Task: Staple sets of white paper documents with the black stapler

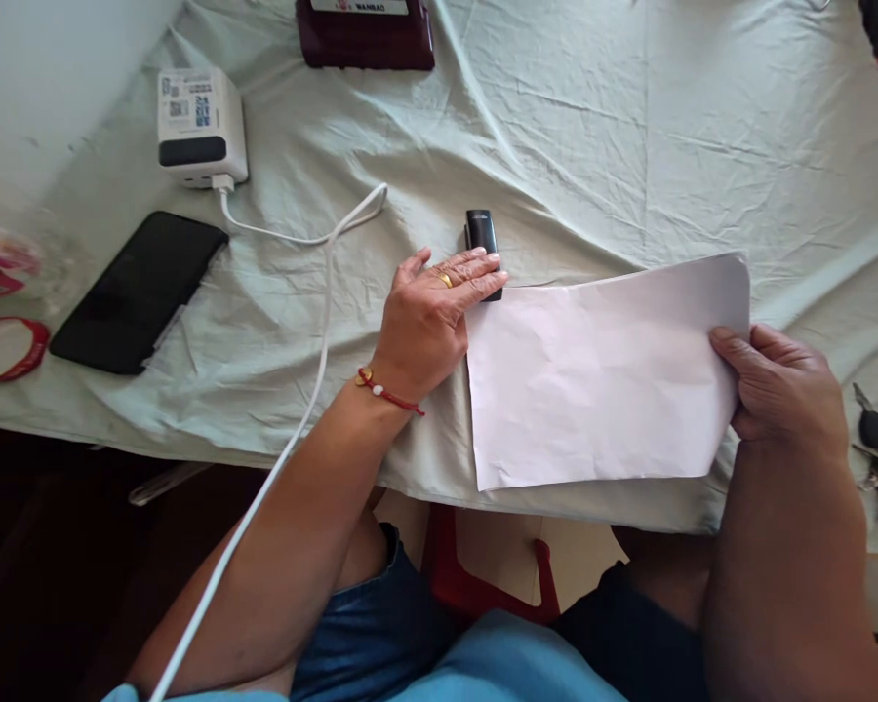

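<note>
Paper: a white sheet [600,375] is laid flat on the cloth [629,146], its near edge just inside the table's front edge, its right end lifted slightly.
Left hand: the left hand [431,317] is pressed palm down on the cloth at the sheet's left edge, fingers together and stretched out, their tips touching a small black device [481,234].
Right hand: the right hand [779,390] is closed on the sheet's right edge, thumb on top, the other fingers hidden beneath.
Left side: a phone [139,291], a white charger [199,125] and its cable [314,322] are spread there, well apart from the sheet.
Right edge: keys [876,439] lie near the right hand.
Open room: bare cloth is seen beyond the sheet, up to a dark red box [366,34].
</note>
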The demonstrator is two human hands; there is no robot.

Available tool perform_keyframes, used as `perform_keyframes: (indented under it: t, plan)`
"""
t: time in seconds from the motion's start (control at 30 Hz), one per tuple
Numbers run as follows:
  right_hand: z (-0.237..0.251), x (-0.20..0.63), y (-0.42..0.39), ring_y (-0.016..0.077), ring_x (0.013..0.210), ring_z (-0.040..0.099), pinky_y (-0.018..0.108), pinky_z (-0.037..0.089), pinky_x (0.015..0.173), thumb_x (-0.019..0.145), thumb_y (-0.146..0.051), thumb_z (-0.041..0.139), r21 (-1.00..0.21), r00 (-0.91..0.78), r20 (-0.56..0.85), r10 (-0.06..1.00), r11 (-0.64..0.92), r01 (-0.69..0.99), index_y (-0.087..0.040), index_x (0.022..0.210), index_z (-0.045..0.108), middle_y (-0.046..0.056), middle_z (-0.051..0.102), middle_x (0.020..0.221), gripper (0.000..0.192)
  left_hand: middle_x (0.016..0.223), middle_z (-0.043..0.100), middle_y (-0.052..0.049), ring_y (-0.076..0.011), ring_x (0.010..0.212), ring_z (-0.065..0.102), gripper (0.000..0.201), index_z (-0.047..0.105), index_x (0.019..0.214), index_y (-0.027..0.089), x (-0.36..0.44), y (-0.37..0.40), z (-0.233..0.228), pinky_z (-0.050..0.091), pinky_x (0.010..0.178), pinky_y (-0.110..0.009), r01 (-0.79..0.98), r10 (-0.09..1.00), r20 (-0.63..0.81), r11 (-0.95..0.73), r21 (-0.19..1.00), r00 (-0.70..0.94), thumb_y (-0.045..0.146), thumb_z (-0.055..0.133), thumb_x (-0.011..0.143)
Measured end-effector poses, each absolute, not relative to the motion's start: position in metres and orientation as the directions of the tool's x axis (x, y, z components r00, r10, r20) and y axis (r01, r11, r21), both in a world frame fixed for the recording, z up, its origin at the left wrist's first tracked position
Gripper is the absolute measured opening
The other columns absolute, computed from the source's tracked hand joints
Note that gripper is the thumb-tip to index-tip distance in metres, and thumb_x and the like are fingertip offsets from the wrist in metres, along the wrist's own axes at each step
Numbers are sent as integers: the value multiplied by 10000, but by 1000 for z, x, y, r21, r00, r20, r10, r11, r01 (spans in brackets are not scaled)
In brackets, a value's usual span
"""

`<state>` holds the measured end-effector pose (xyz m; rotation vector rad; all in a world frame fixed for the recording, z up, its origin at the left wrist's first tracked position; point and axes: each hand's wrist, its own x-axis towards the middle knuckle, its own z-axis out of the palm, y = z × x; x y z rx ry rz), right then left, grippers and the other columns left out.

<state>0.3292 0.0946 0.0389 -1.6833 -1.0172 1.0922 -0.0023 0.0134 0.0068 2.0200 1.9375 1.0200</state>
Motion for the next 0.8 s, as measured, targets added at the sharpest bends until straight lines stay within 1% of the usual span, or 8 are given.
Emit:
perform_keyframes:
  t: [0.13,0.2,0.37,0.43,0.5,0.57,0.67,0.8]
  plan:
    - [38,330,95,115,538,607,213,501,464,545,-328,950,-951,256,-231,939,-274,143,-173,881,841,1,742,705,386,1490,757,-2,-246,1469,666,590,790,1263,379,1,10,2,330,1341,-650,843,933,351,-126,522,-77,-17,527,913]
    - [37,333,95,125,563,629,217,520,494,550,-351,969,-948,210,-252,944,-285,143,-177,902,850,6,753,710,410,1498,752,-17,-265,1474,663,601,802,1272,362,0,10,1,355,1335,-655,829,931,357,-139,542,-77,-25,529,902]
    - [44,339,90,123,600,651,204,541,510,512,-402,1037,-921,131,-326,936,-346,181,-195,906,875,21,792,773,473,1486,761,-29,-246,1497,640,510,794,1342,313,-9,8,1,480,1315,-513,672,925,370,-223,706,-82,67,513,996]
    - [50,339,86,140,566,643,232,544,478,452,-398,1055,-903,128,-377,917,-395,170,-204,900,881,23,777,737,518,1499,748,-27,-243,1492,639,475,759,1390,321,-11,6,3,506,1299,-482,653,922,366,-201,730,-125,122,511,1037]
    - [56,338,82,160,559,656,253,551,467,455,-389,1048,-891,131,-405,905,-423,164,-208,917,885,37,775,730,522,1546,707,-48,-255,1491,633,449,687,1464,321,-10,3,6,571,1229,-445,641,914,352,-148,753,-202,188,528,1066]
    - [60,335,79,172,578,681,264,566,482,494,-368,1027,-900,141,-390,910,-409,150,-211,951,891,48,790,765,502,1599,647,-82,-271,1501,616,443,599,1526,318,-8,-1,10,608,1160,-407,611,900,335,-103,785,-279,273,559,1087]
    - [61,331,76,190,624,718,302,612,536,539,-328,995,-934,157,-325,933,-342,104,-218,977,893,54,816,839,463,1611,595,-126,-285,1508,595,480,511,1544,315,-6,-6,16,598,1144,-394,544,891,315,-95,834,-328,396,620,1083]
    - [54,326,80,227,686,761,404,686,656,552,-322,987,-963,190,-246,951,-262,67,-216,995,894,59,845,932,465,1572,596,-132,-317,1396,660,701,479,1546,342,-9,-8,10,625,1081,-431,453,918,245,-82,888,-313,452,813,940]
